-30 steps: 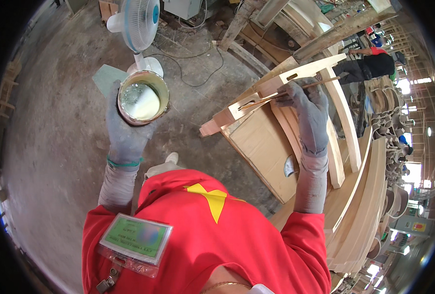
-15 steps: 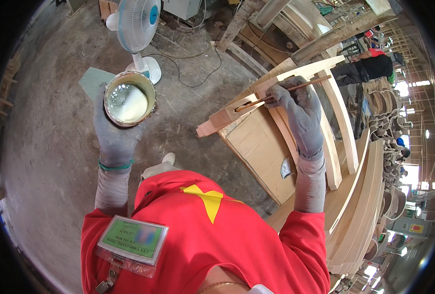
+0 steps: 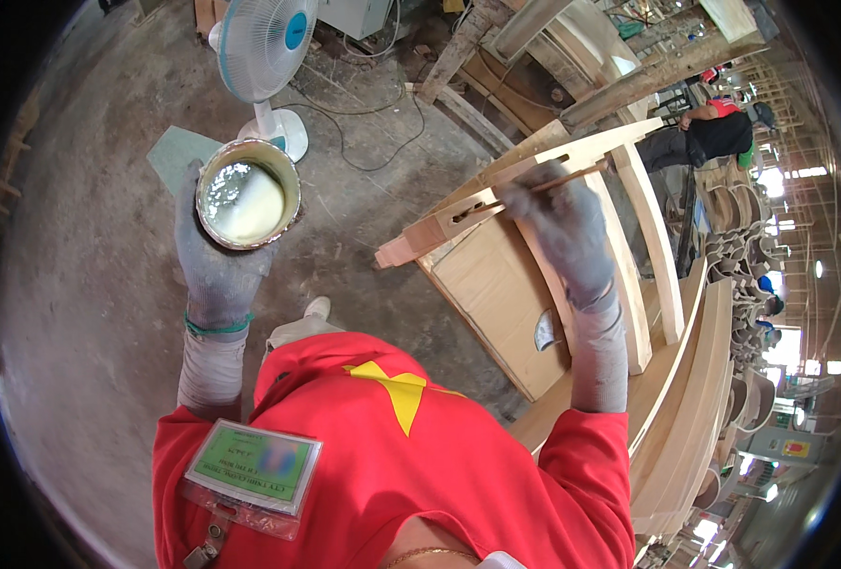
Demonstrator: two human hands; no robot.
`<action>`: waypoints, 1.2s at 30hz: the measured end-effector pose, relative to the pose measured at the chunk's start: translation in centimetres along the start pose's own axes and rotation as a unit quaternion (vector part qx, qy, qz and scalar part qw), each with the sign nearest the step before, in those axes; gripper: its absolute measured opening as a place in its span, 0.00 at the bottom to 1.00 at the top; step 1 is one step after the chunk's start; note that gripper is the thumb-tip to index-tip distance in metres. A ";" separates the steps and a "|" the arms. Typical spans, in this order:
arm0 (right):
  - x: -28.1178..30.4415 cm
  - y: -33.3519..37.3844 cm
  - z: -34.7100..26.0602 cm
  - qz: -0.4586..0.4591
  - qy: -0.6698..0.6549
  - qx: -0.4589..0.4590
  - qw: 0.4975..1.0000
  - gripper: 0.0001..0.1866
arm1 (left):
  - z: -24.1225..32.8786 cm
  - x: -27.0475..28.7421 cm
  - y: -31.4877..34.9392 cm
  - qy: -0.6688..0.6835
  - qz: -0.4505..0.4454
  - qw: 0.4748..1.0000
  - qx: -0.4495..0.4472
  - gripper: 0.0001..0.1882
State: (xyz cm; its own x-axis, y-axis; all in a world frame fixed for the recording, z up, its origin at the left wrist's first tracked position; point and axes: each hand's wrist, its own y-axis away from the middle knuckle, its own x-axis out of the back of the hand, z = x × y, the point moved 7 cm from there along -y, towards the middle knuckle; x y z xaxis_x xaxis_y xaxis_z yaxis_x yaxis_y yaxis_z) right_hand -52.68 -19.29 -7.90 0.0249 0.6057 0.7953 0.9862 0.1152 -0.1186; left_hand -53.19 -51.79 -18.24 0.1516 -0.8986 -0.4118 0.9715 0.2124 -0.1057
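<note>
Wrapped round a can of creamy white liquid (image 3: pixel 252 211) is my gloved left hand (image 3: pixel 219 270), holding it upright over the floor. My gloved right hand (image 3: pixel 567 228) grips a thin wooden stick (image 3: pixel 577 174), its lower end at a slot in a pale wooden furniture part (image 3: pixel 422 242). Motion blurs the fingers of this hand. The slotted piece lies on top of a stack of curved wooden parts (image 3: pixel 643 275), beside a flat plywood panel (image 3: pixel 496 294).
A white and blue standing fan (image 3: pixel 267 57) stands beyond the can, its cable on the concrete floor (image 3: pixel 108 284). A green-grey sheet (image 3: pixel 180 156) lies near its base. Wooden frames (image 3: pixel 525 57) rise at the back; another person (image 3: pixel 714 133) is at the far right.
My right hand has shifted slightly left and down with the stick, whose end stays at the slot. My left hand still holds the can in nearly the same place.
</note>
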 end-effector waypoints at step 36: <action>0.9 -0.3 1.6 0.034 -0.347 -0.126 0.929 0.09 | -0.1 -5.7 0.5 0.399 -0.218 0.852 0.260 0.27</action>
State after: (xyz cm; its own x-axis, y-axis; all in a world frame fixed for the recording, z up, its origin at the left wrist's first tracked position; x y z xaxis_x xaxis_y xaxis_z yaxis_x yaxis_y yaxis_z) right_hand -53.20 -17.55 -8.06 0.0643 0.9763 0.2068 0.9953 -0.0779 0.0581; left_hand -53.54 -46.49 -16.04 -0.2141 -0.2569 -0.9424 0.8846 -0.4603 -0.0755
